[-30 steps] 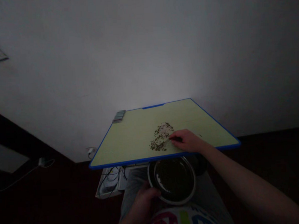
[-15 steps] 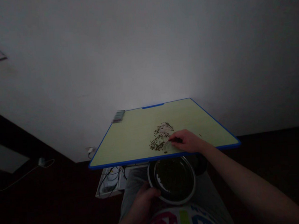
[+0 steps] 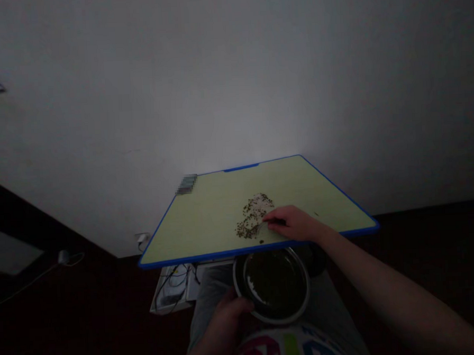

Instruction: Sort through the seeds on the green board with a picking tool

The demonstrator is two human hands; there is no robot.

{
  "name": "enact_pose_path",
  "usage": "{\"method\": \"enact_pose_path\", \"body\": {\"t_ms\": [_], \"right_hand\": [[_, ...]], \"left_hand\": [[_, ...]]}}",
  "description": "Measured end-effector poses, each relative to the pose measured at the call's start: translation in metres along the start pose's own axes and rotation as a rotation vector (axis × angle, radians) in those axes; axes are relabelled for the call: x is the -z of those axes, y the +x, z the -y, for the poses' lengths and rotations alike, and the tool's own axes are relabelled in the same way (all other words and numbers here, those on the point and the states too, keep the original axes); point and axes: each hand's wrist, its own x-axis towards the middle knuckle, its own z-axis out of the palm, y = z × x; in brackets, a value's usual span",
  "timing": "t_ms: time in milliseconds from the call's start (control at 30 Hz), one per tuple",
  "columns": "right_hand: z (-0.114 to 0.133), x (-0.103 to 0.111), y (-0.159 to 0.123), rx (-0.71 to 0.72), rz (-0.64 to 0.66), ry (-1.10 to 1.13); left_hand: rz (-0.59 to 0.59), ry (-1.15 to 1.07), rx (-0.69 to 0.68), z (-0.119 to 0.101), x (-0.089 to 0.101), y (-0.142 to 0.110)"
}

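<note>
Right hand (image 3: pixel 290 223) pinches a small blurred tool (image 3: pixel 260 227) at the scattered grains (image 3: pixel 256 211), near the surface's (image 3: pixel 207 216) near edge, with room left and far. Left hand (image 3: pixel 231 310), partly curled, grips the bowl's (image 3: pixel 282 321) left rim, nearer than that edge.

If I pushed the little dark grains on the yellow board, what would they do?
They'd probably scatter, since the dark grains lie loose and spread out on the yellow board. Each is likely very light, being so tiny. Some might fall off, since a few lie near the blue edge.
</note>
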Motion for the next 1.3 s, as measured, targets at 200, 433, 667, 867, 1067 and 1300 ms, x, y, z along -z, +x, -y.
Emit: {"method": "enact_pose_path", "body": {"t_ms": [200,433,667,867,1067,1300], "right_hand": [[-0.002,-0.001,0.000,0.057,0.006,-0.033],[0.004,0.000,0.001,0.115,0.011,-0.054],[0.010,0.003,-0.003,0.108,0.033,-0.009],[0.009,0.004,-0.008,0.084,0.054,0.013],[0.010,0.005,-0.009,0.055,0.051,0.045],[0.000,0.013,-0.014,-0.100,-0.165,0.182]], "left_hand": [[-0.014,-0.001,0.002,0.002,0.005,0.003],[-0.016,-0.007,0.006,0.002,0.005,0.002],[-0.002,-0.025,0.001,0.001,0.001,0.001],[0.007,-0.039,0.008,0.004,0.007,0.004],[-0.015,-0.017,0.010,0.005,0.009,0.006],[-0.035,-0.027,0.002,0.002,0.004,0.003]]}}
